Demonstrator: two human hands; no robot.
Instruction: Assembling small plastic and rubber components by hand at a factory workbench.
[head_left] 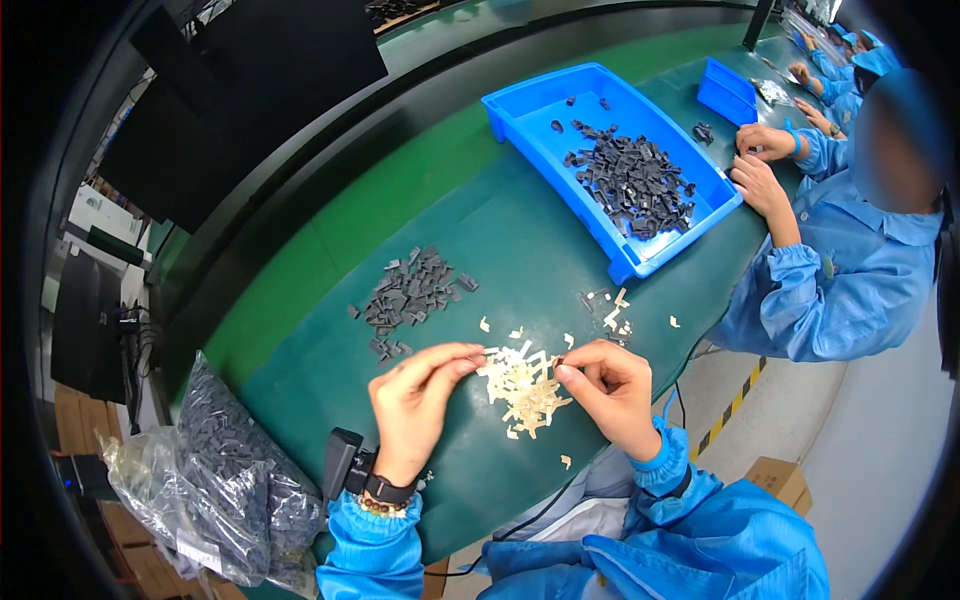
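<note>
So the cream pieces are in a loose, messy heap a bit below the middle of the frame. Mostly thin little strips, some kinked at the ends, lying every which way on top of each other. A few strays are dotted around it, 1 of them just below the heap, plus a small cluster to the upper right. 1 pale strip is pinched at the heap's upper left, and 1 small dark part is pinched at its right edge, mostly hidden, so can't make out its shape.
</note>
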